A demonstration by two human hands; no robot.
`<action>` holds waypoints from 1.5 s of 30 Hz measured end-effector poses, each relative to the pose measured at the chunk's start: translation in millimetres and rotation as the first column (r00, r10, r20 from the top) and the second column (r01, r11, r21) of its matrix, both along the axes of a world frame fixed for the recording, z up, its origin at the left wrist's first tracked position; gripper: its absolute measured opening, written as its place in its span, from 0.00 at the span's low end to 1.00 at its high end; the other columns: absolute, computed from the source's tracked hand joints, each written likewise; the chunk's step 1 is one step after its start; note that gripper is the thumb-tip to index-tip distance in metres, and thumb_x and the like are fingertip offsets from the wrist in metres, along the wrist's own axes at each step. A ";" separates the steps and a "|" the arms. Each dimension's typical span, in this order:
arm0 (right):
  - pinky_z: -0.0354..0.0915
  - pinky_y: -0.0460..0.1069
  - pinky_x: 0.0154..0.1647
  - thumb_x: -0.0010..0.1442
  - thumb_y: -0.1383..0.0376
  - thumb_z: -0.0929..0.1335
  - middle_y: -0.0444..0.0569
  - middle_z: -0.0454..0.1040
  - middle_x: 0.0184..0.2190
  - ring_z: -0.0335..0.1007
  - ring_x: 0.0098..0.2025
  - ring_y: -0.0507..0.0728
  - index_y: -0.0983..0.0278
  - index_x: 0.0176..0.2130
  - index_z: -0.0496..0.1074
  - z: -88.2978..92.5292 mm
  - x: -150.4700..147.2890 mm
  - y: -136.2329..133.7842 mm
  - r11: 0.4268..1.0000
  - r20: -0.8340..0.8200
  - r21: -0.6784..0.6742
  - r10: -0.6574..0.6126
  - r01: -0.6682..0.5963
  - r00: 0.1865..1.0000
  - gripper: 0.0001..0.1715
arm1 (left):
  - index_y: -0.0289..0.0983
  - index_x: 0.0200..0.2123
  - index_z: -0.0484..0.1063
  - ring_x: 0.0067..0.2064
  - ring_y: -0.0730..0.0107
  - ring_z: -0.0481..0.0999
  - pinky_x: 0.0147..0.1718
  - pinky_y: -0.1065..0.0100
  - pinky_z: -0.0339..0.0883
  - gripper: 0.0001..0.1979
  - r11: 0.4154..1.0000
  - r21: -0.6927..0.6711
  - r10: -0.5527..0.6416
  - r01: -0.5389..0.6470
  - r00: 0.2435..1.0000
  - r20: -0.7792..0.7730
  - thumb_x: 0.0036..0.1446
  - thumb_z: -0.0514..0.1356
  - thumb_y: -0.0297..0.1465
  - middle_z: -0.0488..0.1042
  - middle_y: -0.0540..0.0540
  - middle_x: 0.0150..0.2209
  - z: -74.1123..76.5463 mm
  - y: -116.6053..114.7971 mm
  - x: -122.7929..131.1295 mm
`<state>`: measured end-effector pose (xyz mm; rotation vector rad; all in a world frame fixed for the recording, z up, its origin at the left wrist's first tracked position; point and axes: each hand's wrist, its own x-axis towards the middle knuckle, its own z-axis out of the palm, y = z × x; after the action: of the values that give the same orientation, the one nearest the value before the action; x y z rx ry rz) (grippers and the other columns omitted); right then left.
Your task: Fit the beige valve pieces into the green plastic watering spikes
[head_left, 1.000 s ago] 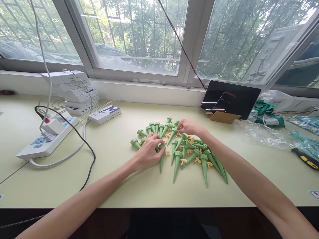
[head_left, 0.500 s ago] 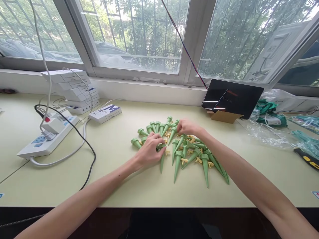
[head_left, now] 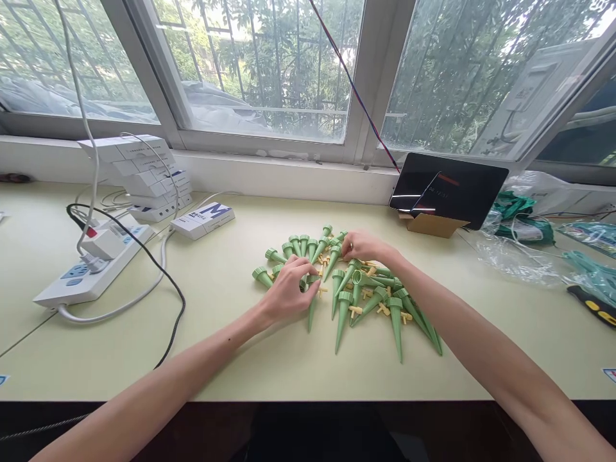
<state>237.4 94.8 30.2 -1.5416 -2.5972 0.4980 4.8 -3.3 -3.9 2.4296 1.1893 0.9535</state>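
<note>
My left hand [head_left: 294, 287] is curled over the left side of a pile of green plant watering spikes. Between its thumb and fingers is one watering spike [head_left: 312, 314], cap end up and tip toward the table's front edge. My right hand [head_left: 360, 246] reaches to the back of the pile with its fingertips pinched together; what they hold is hidden. Beside it lies another green spike [head_left: 333, 258]. Small yellow valves [head_left: 355, 310] are scattered among the spikes, and one yellow valve [head_left: 321, 291] shows by my left thumb.
A white power strip [head_left: 96, 263] with cables lies at the left, near stacked white boxes [head_left: 149, 173] and a single box [head_left: 204, 221]. A tablet [head_left: 450, 189] leans on a cardboard stand [head_left: 436, 225] at the back right. Plastic bags [head_left: 524, 253] and a black-yellow tool [head_left: 594, 305] lie farther right.
The spike in my left hand has tilted slightly, its tip moving a little to the left. My right hand stays almost where it was, pinched at the back of the pile.
</note>
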 end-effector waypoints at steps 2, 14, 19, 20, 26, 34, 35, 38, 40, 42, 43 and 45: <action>0.60 0.44 0.31 0.51 0.70 0.74 0.48 0.79 0.32 0.69 0.32 0.52 0.65 0.30 0.82 0.4 1.1 0.5 1.000 -0.004 0.011 0.002 -0.002 1.000 0.04 | 0.37 0.34 0.71 0.41 0.60 0.70 0.48 0.56 0.64 0.03 1.000 -0.010 0.002 -0.002 1.000 0.007 0.58 0.58 0.30 0.74 0.45 0.36 0.2 0.1 -0.3; 0.57 0.45 0.33 0.58 0.71 0.70 0.47 0.72 0.30 0.63 0.31 0.51 0.68 0.31 0.79 26.1 -1.2 -18.0 0.974 -0.147 0.225 0.016 0.018 0.989 0.06 | 0.37 0.34 0.70 0.40 0.60 0.70 0.43 0.59 0.65 0.02 0.999 -0.017 0.030 -0.029 0.999 0.038 0.58 0.59 0.29 0.74 0.45 0.35 2.6 -1.3 0.2; 0.57 0.46 0.31 0.64 0.70 0.66 0.47 0.71 0.32 0.62 0.28 0.50 0.67 0.33 0.73 39.5 -10.3 -49.1 0.879 -0.366 0.474 0.133 0.061 0.921 0.08 | 0.37 0.33 0.69 0.37 0.63 0.69 0.38 0.63 0.64 0.01 0.998 0.058 0.000 -0.005 0.996 0.089 0.58 0.58 0.28 0.73 0.46 0.33 4.7 -3.0 0.1; 0.58 0.46 0.31 0.65 0.70 0.66 0.47 0.72 0.33 0.62 0.28 0.50 0.67 0.34 0.73 40.2 -12.6 -58.4 0.859 -0.390 0.507 0.153 0.074 0.908 0.07 | 0.37 0.33 0.69 0.36 0.64 0.68 0.37 0.63 0.64 0.01 0.997 0.082 -0.018 0.010 0.995 0.102 0.58 0.58 0.28 0.73 0.46 0.32 5.4 -3.5 0.2; 0.64 0.47 0.31 0.69 0.67 0.62 0.50 0.73 0.38 0.68 0.30 0.52 0.63 0.41 0.68 12.3 -26.5 -108.3 0.799 -0.495 0.591 0.257 0.105 0.830 0.06 | 0.37 0.34 0.68 0.36 0.66 0.68 0.37 0.64 0.65 0.02 0.984 0.167 -0.093 0.068 0.985 0.146 0.59 0.58 0.26 0.72 0.47 0.32 8.7 -6.4 1.3; 0.72 0.47 0.34 0.68 0.67 0.64 0.45 0.74 0.30 0.75 0.30 0.52 0.62 0.42 0.68 -24.4 -36.3 -128.6 0.838 -0.794 0.420 0.155 0.347 0.588 0.03 | 0.37 0.36 0.68 0.34 0.68 0.68 0.32 0.67 0.65 0.01 0.974 0.218 -0.099 0.056 0.976 0.192 0.60 0.59 0.27 0.71 0.47 0.32 7.5 -4.8 0.1; 0.72 0.47 0.34 0.67 0.66 0.64 0.45 0.74 0.30 0.76 0.29 0.52 0.62 0.41 0.68 -24.4 -37.3 -129.9 0.851 -0.806 0.395 0.139 0.347 0.575 0.03 | 0.37 0.36 0.68 0.34 0.68 0.68 0.32 0.67 0.66 0.02 0.973 0.224 -0.095 0.049 0.976 0.196 0.60 0.59 0.27 0.71 0.47 0.32 7.1 -4.5 -0.2; 0.72 0.47 0.31 0.67 0.65 0.65 0.44 0.74 0.28 0.76 0.28 0.52 0.62 0.39 0.68 -22.9 -40.2 -132.7 0.878 -0.828 0.335 0.102 0.341 0.551 0.04 | 0.38 0.37 0.68 0.33 0.70 0.69 0.32 0.68 0.67 0.02 0.971 0.235 -0.092 0.043 0.975 0.204 0.60 0.60 0.27 0.72 0.47 0.33 5.8 -3.4 -0.4; 0.72 0.46 0.28 0.66 0.63 0.66 0.44 0.74 0.29 0.76 0.27 0.52 0.62 0.38 0.69 -21.8 -41.5 -133.7 0.894 -0.845 0.291 0.074 0.340 0.530 0.05 | 0.38 0.37 0.68 0.34 0.71 0.71 0.33 0.68 0.69 0.01 0.972 0.232 -0.097 0.045 0.971 0.220 0.62 0.59 0.27 0.72 0.47 0.35 4.7 -2.1 -0.3; 0.72 0.46 0.27 0.66 0.62 0.66 0.44 0.74 0.29 0.76 0.26 0.52 0.62 0.38 0.69 -21.0 -41.9 -134.0 0.907 -0.863 0.248 0.047 0.341 0.504 0.06 | 0.38 0.39 0.68 0.37 0.71 0.72 0.36 0.69 0.71 0.01 0.974 0.224 -0.097 0.040 0.963 0.250 0.63 0.58 0.27 0.73 0.47 0.37 3.2 -0.5 -0.1; 0.72 0.46 0.26 0.65 0.62 0.66 0.45 0.74 0.28 0.76 0.26 0.52 0.63 0.38 0.69 -20.7 -41.9 -133.9 0.911 -0.870 0.231 0.037 0.340 0.492 0.06 | 0.38 0.39 0.68 0.38 0.71 0.73 0.37 0.69 0.73 0.01 0.976 0.216 -0.091 0.032 0.959 0.270 0.64 0.58 0.27 0.73 0.47 0.38 2.2 0.3 -0.1; 0.72 0.46 0.26 0.65 0.61 0.66 0.45 0.74 0.28 0.77 0.27 0.53 0.63 0.37 0.69 -20.5 -41.6 -133.6 0.919 -0.877 0.206 0.021 0.337 0.480 0.07 | 0.39 0.41 0.68 0.40 0.71 0.74 0.37 0.69 0.74 0.02 0.981 0.193 -0.067 0.007 0.949 0.309 0.64 0.57 0.28 0.72 0.47 0.40 0.3 1.6 -0.1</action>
<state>195.8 -38.8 9.7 -0.9754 -1.5884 0.5502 4.7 -1.7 -3.6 2.3086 0.9753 1.4381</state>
